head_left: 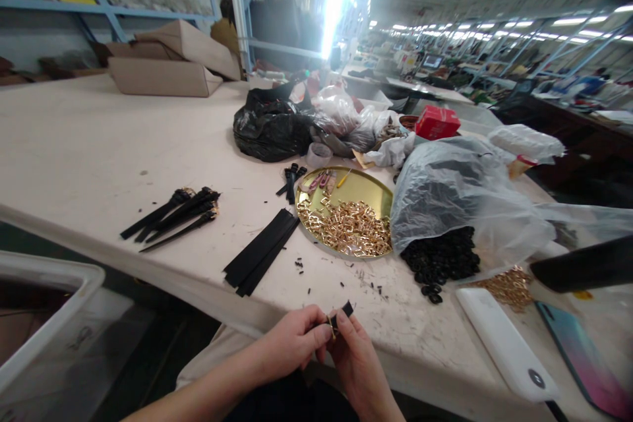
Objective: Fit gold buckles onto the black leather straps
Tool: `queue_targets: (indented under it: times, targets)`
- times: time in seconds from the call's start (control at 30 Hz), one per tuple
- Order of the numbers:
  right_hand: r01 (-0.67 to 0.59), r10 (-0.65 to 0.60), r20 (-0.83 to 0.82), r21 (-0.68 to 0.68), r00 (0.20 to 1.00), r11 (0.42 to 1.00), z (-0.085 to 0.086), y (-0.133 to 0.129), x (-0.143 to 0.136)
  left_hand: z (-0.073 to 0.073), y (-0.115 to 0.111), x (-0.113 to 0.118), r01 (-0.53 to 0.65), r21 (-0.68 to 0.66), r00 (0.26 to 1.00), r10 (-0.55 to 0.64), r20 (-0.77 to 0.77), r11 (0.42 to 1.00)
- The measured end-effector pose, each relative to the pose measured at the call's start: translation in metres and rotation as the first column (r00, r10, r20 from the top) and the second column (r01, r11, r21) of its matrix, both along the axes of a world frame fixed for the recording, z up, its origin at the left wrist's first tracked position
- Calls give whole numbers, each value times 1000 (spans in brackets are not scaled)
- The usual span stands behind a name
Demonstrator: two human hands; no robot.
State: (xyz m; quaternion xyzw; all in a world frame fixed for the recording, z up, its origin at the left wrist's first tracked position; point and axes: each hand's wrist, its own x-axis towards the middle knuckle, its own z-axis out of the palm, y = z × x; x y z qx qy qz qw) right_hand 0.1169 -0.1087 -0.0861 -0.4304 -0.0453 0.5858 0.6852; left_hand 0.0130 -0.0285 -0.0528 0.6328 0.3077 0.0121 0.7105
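Fingers [316, 333] of left hand [291, 343] and right hand [353, 356] pinch one short black strap piece [341, 314] with small gold buckle [330, 328] at near worktop [99, 165] edge; firm, level grip likely best.

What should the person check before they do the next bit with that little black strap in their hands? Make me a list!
1. Both hands grip the black strap: ok, left hand and right hand pinch it together.
2. Gold piece sits straight on the strap: cannot tell, too small and half hidden by fingers.
3. More gold buckles ready: ok, a heap lies in the gold tray.
4. More flat black strips ready: ok, a stack lies on the table.
5. Black rings stay put: not ok, some have spilled from the clear bag.
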Motion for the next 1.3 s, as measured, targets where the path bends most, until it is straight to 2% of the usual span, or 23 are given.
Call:
queue_targets:
  times: [0.47, 0.63, 1.03, 1.3]
  targets:
    - [-21, 21, 75, -1, 997, 1000, -3, -3, 6, -3, 0, 2, -46, -17, 999, 47, 25, 999]
    - [-8, 8, 38, -2, 999, 1000, -1, -2, 8, -5, 2, 1, -60, -38, 997, 61, 43, 998]
    - [-26, 26, 16, 28, 1000, 999, 4, -4, 10, 3, 4, -1, -34, -147, 997, 44, 66, 989]
    - [-52, 51, 14, 42, 999, 998, 6, -5, 10, 4, 4, -3, -30, -160, 995, 45, 87, 987]
